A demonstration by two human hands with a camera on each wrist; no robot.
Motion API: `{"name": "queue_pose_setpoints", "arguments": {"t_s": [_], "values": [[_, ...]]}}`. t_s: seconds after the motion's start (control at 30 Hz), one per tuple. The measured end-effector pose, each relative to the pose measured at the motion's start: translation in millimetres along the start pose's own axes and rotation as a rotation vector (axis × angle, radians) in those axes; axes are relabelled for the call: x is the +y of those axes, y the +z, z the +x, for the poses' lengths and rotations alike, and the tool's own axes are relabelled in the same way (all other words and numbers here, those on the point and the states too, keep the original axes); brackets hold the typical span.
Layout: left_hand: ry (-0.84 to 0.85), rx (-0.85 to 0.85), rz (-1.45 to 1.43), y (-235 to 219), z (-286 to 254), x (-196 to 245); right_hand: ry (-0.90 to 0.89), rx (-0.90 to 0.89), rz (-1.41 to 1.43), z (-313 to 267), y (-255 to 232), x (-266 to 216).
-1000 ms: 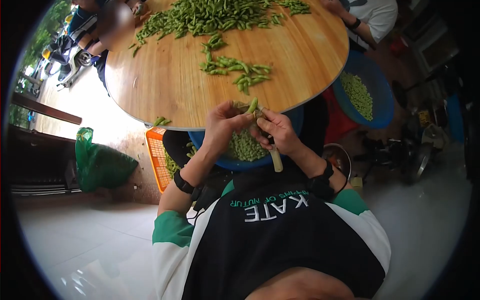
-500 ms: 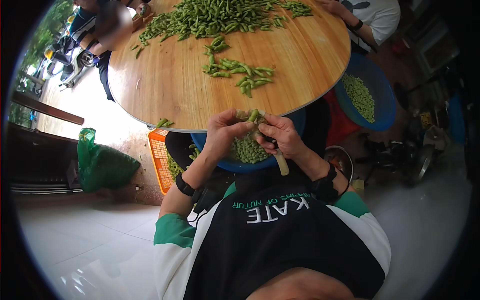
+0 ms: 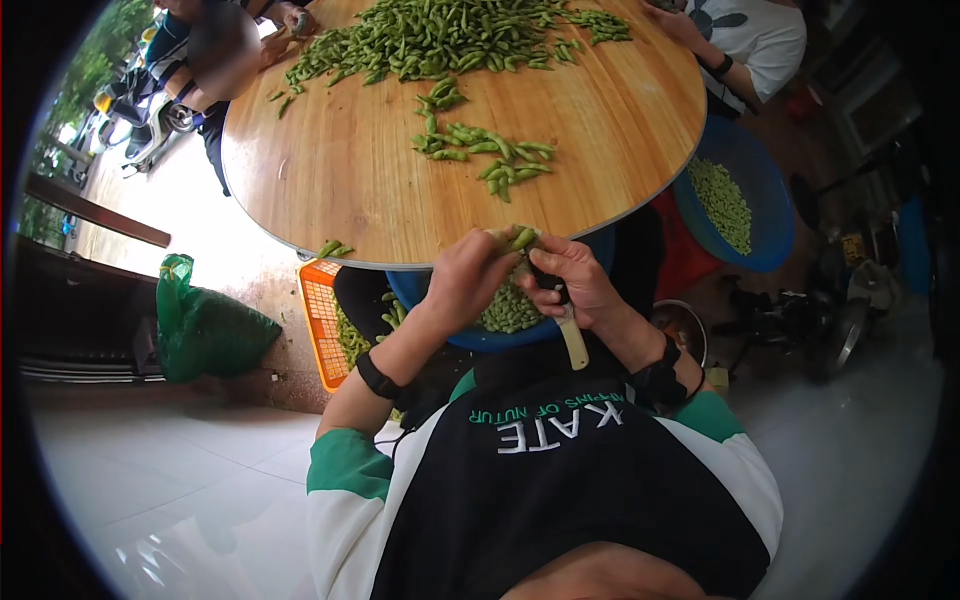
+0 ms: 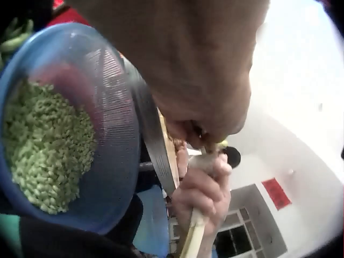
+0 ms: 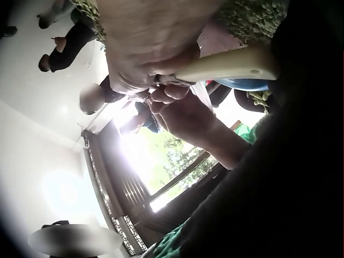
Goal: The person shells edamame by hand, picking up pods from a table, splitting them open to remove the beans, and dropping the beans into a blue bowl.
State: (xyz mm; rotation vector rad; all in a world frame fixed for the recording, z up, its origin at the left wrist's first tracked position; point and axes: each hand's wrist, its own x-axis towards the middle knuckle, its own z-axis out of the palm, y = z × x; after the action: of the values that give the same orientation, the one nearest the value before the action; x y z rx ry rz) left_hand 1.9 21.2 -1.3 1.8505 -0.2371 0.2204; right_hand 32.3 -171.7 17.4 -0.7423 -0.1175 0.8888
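In the head view my left hand (image 3: 468,277) pinches a green soybean pod (image 3: 523,239) between thumb and fingers. My right hand (image 3: 580,280) is close against it, its thumb and forefinger at the pod's near end. Curled right fingers also hold a tool with a cream handle (image 3: 573,343), which points back toward my body. The handle (image 5: 231,65) shows a hole at its end in the right wrist view; the working end is hidden by the hands. Below both hands sits a blue basin (image 4: 115,123) with shelled green beans (image 4: 48,150) in it.
A round wooden table (image 3: 340,180) bears a large heap of pods (image 3: 430,40) and small groups nearer me. An orange basket (image 3: 320,320) and a green bag (image 3: 215,330) stand left. Another blue basin (image 3: 770,210) with beans is at right. Two people sit across the table.
Both hands have drawn slightly closer to my body and to the right in the head view. The pod now lies more tilted, and the cream handle has swung a little right.
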Motion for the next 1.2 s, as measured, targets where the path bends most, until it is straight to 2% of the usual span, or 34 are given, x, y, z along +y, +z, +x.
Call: {"name": "queue_pose_setpoints", "arguments": {"t_s": [0.07,0.13,0.2,0.33,0.4,0.43,0.5,0.63,0.7,0.73,0.83,0.9,1.13,1.2], "values": [[0.504,0.040,0.493,-1.7,4.8,8.8,0.002,0.016,0.034,-2.1,2.6,3.9],[0.468,0.016,0.449,-0.4,3.8,13.8,-0.132,0.022,-0.156,-2.4,3.7,3.8],[0.377,-0.013,0.264,1.0,2.6,15.3,-0.190,0.050,-0.231,-0.7,3.3,0.8],[0.326,-0.043,0.276,5.3,-4.9,25.1,-0.335,0.126,-0.394,6.8,4.2,-2.1],[0.121,-0.045,0.083,6.8,-7.4,21.0,-0.343,0.104,-0.432,7.8,1.0,-5.1],[0.119,-0.048,0.084,6.9,-8.4,18.1,-0.350,0.084,-0.467,7.3,-0.9,-4.8],[-0.304,-0.086,-0.253,7.4,-9.7,14.3,-0.358,0.088,-0.504,6.1,-5.8,-1.5],[-0.349,-0.113,-0.401,5.9,-9.8,20.9,-0.329,0.060,-0.531,5.7,-10.3,-2.4],[-0.468,-0.140,-0.489,4.7,-10.9,22.7,-0.289,0.062,-0.451,6.5,-13.2,-2.7],[-0.472,-0.138,-0.492,4.7,-11.2,20.5,-0.252,0.068,-0.371,6.3,-14.1,-2.2],[-0.457,-0.152,-0.376,3.9,-8.0,12.6,-0.168,0.097,-0.365,8.5,-10.9,-1.8],[-0.314,-0.165,-0.207,4.7,-10.1,10.8,-0.162,0.109,-0.374,8.7,-8.6,-1.1],[-0.191,-0.104,-0.172,5.9,-14.8,-1.8,-0.160,0.059,-0.357,8.6,-8.2,-0.5],[-0.024,-0.092,-0.010,4.9,-14.5,-0.8,-0.149,0.051,-0.386,7.9,-9.0,-3.2]]}}
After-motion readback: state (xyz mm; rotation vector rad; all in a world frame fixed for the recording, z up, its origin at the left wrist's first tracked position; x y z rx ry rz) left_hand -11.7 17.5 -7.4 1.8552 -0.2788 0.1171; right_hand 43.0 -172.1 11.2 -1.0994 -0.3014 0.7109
